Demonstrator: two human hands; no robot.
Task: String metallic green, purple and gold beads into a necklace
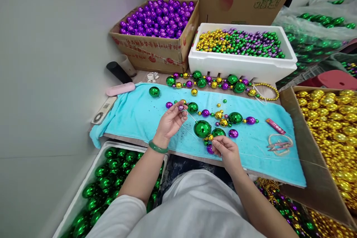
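My left hand (172, 119), with a green bangle at its wrist, pinches a small purple bead (180, 108) above the blue towel (142, 115). A thin cord runs from that bead down to a large green bead (202, 129). My right hand (227, 151) is closed at the cord just beside small gold beads (209, 137) under the green one. Another large green bead (218, 132) and a purple bead (233, 133) lie close by. Beyond my hands, a row of mixed beads (235, 118) stretches across the towel.
A finished-looking bead strand (214, 84) lies along the towel's far edge. Behind it stand a carton of purple beads (156, 50) and a white foam box (240, 63). Small snips (279, 145) rest at right, near a carton of gold beads (290, 100). Green beads fill a box (75, 197) below left.
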